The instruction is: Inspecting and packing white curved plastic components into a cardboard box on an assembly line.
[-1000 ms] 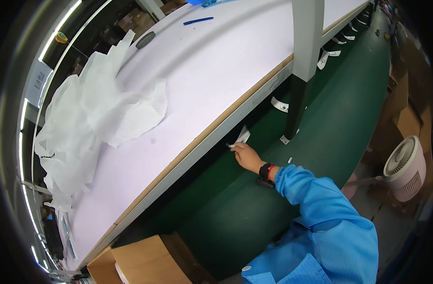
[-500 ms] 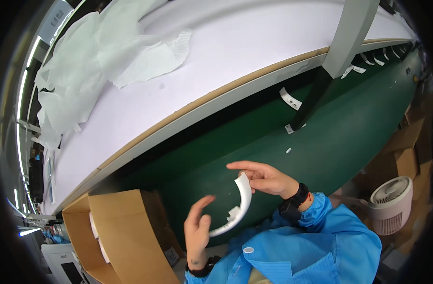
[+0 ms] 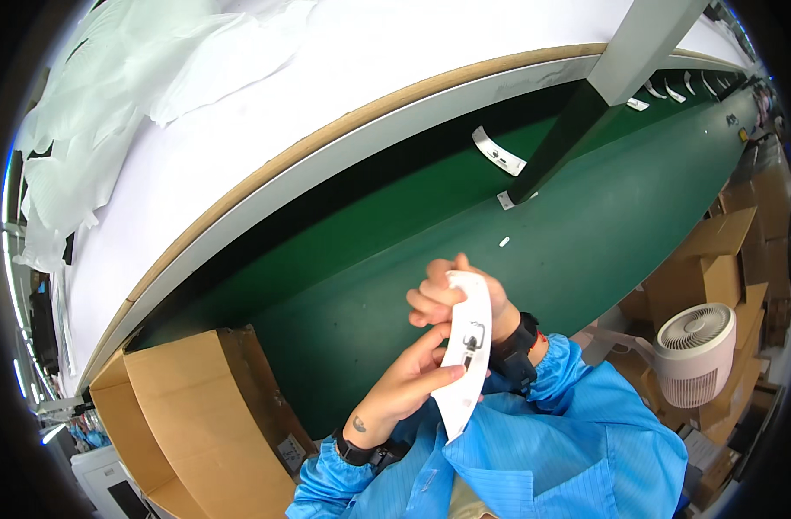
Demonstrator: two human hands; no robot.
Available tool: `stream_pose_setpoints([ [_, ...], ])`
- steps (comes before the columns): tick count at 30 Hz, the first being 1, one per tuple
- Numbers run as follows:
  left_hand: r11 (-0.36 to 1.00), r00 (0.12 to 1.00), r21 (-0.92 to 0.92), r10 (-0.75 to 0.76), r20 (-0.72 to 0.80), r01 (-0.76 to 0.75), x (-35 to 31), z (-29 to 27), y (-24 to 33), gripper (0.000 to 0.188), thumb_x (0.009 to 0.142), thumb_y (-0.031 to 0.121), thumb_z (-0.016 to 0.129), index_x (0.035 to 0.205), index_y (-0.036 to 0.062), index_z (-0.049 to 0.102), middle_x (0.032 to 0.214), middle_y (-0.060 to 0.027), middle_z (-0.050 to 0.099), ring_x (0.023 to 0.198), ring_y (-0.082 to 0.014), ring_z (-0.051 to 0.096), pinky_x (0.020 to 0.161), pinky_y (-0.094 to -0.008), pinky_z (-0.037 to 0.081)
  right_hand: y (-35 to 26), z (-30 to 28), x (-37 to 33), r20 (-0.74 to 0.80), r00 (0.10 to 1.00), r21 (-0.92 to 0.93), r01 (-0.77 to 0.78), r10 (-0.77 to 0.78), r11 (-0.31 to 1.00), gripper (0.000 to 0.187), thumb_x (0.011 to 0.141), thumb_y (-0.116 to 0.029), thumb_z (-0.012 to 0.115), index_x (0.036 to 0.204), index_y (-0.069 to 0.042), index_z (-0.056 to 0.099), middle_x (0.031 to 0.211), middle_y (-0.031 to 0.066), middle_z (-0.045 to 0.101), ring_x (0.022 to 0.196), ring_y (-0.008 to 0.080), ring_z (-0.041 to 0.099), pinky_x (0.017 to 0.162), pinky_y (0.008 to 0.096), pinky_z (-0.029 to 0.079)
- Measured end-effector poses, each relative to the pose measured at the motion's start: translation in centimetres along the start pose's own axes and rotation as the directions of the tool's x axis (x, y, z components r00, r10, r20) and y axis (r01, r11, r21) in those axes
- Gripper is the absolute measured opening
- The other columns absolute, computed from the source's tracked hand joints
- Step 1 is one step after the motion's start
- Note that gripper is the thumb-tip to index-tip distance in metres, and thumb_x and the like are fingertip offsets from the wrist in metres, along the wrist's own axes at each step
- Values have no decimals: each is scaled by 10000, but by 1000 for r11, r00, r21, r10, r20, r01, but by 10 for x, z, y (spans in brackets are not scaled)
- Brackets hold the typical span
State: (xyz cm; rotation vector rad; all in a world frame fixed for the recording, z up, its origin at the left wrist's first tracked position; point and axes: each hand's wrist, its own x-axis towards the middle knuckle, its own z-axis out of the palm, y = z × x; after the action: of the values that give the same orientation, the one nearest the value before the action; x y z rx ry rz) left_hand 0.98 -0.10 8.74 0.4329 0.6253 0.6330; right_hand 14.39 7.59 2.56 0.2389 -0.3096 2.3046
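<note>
A white curved plastic part (image 3: 467, 307) stands between my hands, its face with a slot and small dark fittings turned up toward me. My left hand (image 3: 397, 385) grips it near the middle, thumb on the face and index finger at the edge. At the upper end, my right hand (image 3: 436, 296) has its fingers curled, with the thumb side against the part; some of that hand is hidden behind it. Beyond the hands, a similar curved white part (image 3: 498, 154) leans on the green conveyor belt (image 3: 378, 294), and a tiny white piece (image 3: 504, 242) lies nearer.
An open cardboard box (image 3: 197, 415) stands at the left. Above the belt runs a white shelf (image 3: 344, 60) with thin white foam sheets (image 3: 93, 121), carried by a grey post (image 3: 642, 52). More curved parts (image 3: 675, 92) sit far right. A pale fan (image 3: 694, 355) and cartons (image 3: 702, 277) are at right.
The curved part has been turned from edge-on to face up and brought nearer my body. My left hand has moved up and right onto its middle; my right fingers have curled in.
</note>
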Motion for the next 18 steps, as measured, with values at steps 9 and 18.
stream_pose_setpoints([
  [9,970,890,84,242,-388,-227,-12,-36,9,400,905,90,455,1286,2,370,1094,-236,591,917,-351,648,779,-397,557,-25,-104,21,-530,802,-831,-425,-276,360,318,955,-256,485,1134,-5,561,1027,79,605,941,156,580,841,282,460],
  [18,893,786,52,420,-454,-447,-46,-40,32,619,963,478,313,1386,31,248,1301,-284,446,1085,-442,557,865,-491,517,-187,-237,15,-36,701,-10,-713,-712,-701,546,823,-227,612,1252,47,414,1223,241,482,1162,422,420,951,500,369],
])
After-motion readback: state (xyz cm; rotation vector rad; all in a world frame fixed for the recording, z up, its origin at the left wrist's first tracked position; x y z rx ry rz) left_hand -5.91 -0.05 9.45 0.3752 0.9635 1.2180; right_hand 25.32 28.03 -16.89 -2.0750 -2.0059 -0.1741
